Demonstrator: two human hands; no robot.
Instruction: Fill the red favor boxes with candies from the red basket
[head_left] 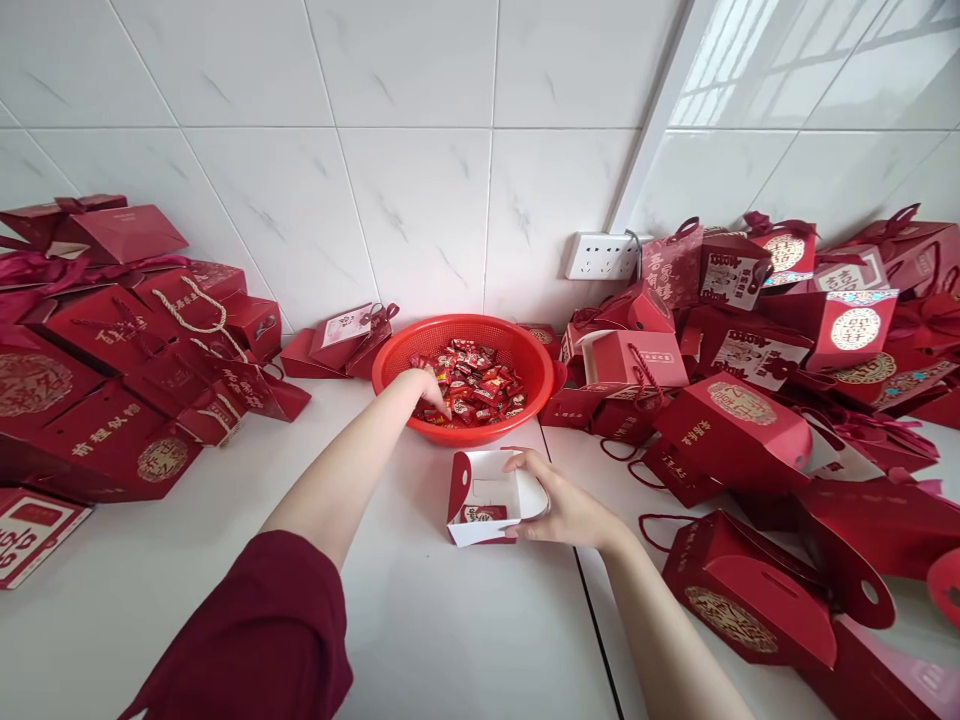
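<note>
My left hand (431,390) reaches down into a red plastic basket (388,355) and touches the wrapped candies (491,385) heaped inside. Its fingertips are partly hidden among them, so I cannot make out whether they grip any. In front of the basket, my right hand (551,500) is closed on the right side of a small open gift box (460,490), red outside and white inside. The thumb and fingers hold the box wall and flap. A red wrapped packet (484,513) lies in the bottom of the box, which rests on the white table (405,610).
Red gift boxes (97,440) with ribbons and rope handles are piled at the left. More red boxes (739,410) crowd the right side. A small box (341,340) stands left of the basket. Behind are a tiled wall (412,180) and a power socket (604,257).
</note>
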